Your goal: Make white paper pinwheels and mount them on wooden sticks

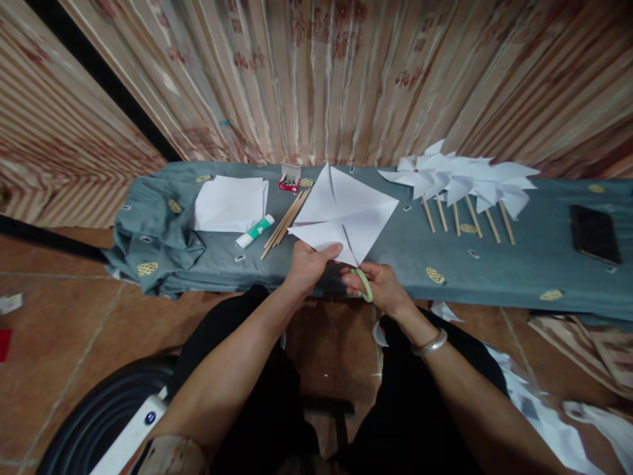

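A square sheet of white paper (363, 201) with cuts running in from its corners is gripped along its near edge by my left hand (309, 265), thumb on top. My right hand (378, 285) is closed around the pale green handles of a pair of scissors (364, 284) at the sheet's near corner. The scissor blades are hidden, so I cannot tell how far they reach into the paper. Just left of the sheet lie several thin wooden sticks (285, 223) and a green and white glue stick (255, 231).
A stack of white paper (230, 203) lies at left, near a small red box (289, 178) of tiny metallic pieces. Several paper pinwheels (457, 175) on sticks overlap at right, with a dark phone (595, 233) beyond. A teal cloth (494, 274) covers the bench; paper scraps (548, 412) lie below right.
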`<state>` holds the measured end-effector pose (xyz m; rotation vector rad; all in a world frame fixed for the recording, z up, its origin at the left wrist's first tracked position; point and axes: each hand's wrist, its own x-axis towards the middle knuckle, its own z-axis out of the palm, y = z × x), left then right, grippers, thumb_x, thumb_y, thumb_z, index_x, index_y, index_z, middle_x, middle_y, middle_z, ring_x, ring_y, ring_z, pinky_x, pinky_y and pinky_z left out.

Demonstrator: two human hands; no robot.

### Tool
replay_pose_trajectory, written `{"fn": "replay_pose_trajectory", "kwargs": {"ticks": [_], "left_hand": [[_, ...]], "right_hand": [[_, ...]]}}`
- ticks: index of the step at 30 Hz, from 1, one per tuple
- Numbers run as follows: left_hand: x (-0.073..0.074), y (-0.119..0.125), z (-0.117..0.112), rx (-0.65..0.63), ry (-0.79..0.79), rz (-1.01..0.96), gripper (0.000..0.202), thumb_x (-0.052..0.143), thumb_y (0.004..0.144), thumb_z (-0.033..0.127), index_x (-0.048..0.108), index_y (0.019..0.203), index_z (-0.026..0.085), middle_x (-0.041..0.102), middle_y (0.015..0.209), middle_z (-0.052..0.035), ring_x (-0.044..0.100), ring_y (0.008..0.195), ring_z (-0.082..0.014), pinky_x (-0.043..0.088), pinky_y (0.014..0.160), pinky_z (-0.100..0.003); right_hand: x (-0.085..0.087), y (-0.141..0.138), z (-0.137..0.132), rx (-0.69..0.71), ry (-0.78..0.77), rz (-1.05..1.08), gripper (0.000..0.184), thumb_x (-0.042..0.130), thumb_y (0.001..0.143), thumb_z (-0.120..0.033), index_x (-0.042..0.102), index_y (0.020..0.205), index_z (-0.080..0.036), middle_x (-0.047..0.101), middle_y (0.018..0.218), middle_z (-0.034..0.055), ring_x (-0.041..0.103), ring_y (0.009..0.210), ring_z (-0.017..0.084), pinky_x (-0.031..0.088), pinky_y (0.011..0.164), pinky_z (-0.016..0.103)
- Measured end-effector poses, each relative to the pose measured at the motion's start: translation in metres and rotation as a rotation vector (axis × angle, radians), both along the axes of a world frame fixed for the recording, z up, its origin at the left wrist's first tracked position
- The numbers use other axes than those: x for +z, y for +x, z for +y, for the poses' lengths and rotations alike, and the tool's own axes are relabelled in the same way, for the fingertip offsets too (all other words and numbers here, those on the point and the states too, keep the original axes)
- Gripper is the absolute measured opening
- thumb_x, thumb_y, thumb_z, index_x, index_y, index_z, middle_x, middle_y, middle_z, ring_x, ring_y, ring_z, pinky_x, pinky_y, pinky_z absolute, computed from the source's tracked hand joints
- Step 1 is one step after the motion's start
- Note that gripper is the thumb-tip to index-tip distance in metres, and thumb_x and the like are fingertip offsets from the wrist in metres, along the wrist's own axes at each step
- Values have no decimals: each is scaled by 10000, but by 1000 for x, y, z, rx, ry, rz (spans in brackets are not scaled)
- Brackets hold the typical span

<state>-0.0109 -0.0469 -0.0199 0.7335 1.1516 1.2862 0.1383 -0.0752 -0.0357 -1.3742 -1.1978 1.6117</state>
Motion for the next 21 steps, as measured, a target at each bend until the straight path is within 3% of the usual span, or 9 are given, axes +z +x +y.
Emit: {"fn": "replay_pose_trajectory", "kwargs": {"ticks": [21], "left_hand": [[-1,0,1,-2,22,-3,232,799,509,246,657,663,146,658,635,9,573,554,-121,486,551,-253]], "right_hand": [[-4,0,0,29,30,-12,504,846,514,-590,709,737,-159,634,537,-4,538,479,108,409,469,233]]}}
